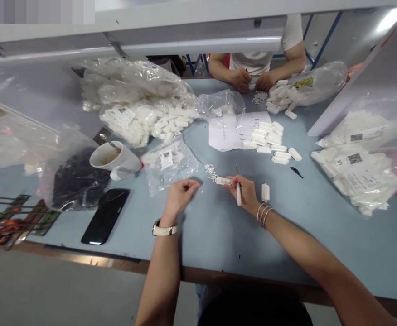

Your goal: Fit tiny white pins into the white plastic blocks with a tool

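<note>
My left hand hovers over the blue table with its fingers curled into a pinch; what they hold is too small to make out. My right hand grips a thin white tool with a dark tip and also a small white plastic connector at its fingertips. A little pile of tiny white parts lies just beyond the connector. One white block stands right of my right hand.
Clear bags of white parts lie far left and at the right. A white mug, a black phone and a bag of dark parts sit left. White blocks rest on paper. Another person's hands work opposite.
</note>
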Available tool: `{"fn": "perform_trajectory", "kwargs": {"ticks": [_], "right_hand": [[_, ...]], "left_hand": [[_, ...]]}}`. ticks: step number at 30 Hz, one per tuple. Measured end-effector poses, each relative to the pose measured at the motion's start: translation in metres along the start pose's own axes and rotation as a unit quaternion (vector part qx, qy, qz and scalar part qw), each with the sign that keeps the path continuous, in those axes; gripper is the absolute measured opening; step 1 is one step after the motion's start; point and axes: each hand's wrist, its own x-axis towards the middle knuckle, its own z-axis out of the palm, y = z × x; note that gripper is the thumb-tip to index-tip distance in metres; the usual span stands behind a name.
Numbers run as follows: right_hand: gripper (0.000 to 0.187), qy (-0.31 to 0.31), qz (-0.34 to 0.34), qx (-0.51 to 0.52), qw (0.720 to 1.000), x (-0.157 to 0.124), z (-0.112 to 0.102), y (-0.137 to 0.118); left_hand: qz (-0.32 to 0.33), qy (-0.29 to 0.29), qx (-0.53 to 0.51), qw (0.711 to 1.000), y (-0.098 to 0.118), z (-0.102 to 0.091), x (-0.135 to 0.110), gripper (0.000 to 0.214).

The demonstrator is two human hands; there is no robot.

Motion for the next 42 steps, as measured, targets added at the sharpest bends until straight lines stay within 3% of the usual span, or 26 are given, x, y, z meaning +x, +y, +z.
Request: {"fn": "perform_trajectory", "kwargs": {"ticks": [3,8,11,16,19,24,32,42], "right_hand": [[0.025,-0.008,-0.004,0.006,1.0,0.0,-0.001,-0.001],[0.025,-0.018,0.003,0.006,1.0,0.001,-0.002,-0.004],[0.027,-0.017,0.005,0.007,1.0,0.002,-0.003,-0.006],[0.025,-0.04,-0.015,-0.028,0.999,0.002,-0.003,-0.007],[0.023,-0.056,-0.037,-0.041,0.997,0.002,-0.004,-0.008],[0.018,-0.071,-0.049,-0.053,0.995,0.002,-0.004,-0.01],[0.019,-0.063,-0.073,-0.067,0.993,0.002,-0.005,-0.013],[0.018,-0.06,-0.072,-0.071,0.993,0.0,-0.001,-0.007]], "left_hand": [[0.008,-0.057,0.064,0.996,0.005,0.005,-0.003,0.014],[0.041,-0.047,0.163,0.985,0.009,0.012,-0.007,0.014],[0.044,-0.035,0.133,0.99,0.01,0.011,-0.007,0.013],[0.031,-0.017,-0.055,0.998,0.018,0.016,-0.008,0.019],[0.073,-0.003,-0.097,0.993,0.026,0.023,-0.011,0.016],[0.166,0.001,-0.081,0.983,0.034,0.036,-0.015,0.012],[0.186,0.01,-0.036,0.982,0.027,0.052,-0.015,0.01],[0.231,0.05,0.024,0.971,0.03,0.055,-0.018,0.013]]}}
